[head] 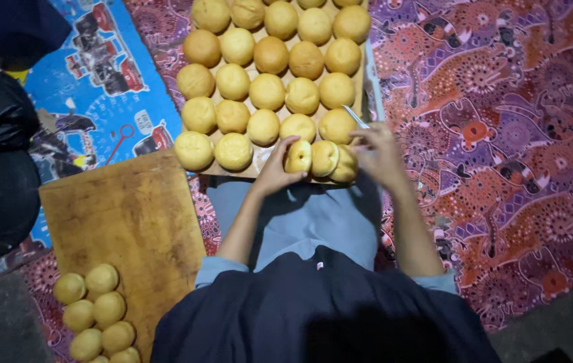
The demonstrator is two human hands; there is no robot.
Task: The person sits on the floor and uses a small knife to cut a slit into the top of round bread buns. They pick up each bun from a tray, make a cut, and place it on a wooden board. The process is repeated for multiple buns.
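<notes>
Head view: left hand [274, 171] pinches a round bun [298, 156], thumb on its near side, fingers curled over the top; the bun sits at the near edge of the tray [365, 81]. Right hand [379, 156] is closed around a thin knife [355, 117], fingers pressed together on the handle, blade pointing up and away from the wrist; whether the blade touches a bun I cannot tell. Between the two hands lie two more buns [324, 158], touching the held one and each other, the far-right one partly hidden under the right fingers. To do the cut well, I judge: keep the left grip light so the bun does not squash, hold it steady on the tray edge, keep the left fingertips off the blade line and slice level through the side. Beyond both hands the tray is packed with rows of buns [267, 91], close together. Left of the left forearm is a wooden board [125, 215]; at its near left corner, well apart from the hands, a small cluster of buns [95, 309]. Under everything lie a red patterned cloth [501, 134] right of the right hand and a blue printed mat [98, 87] beyond the board.
</notes>
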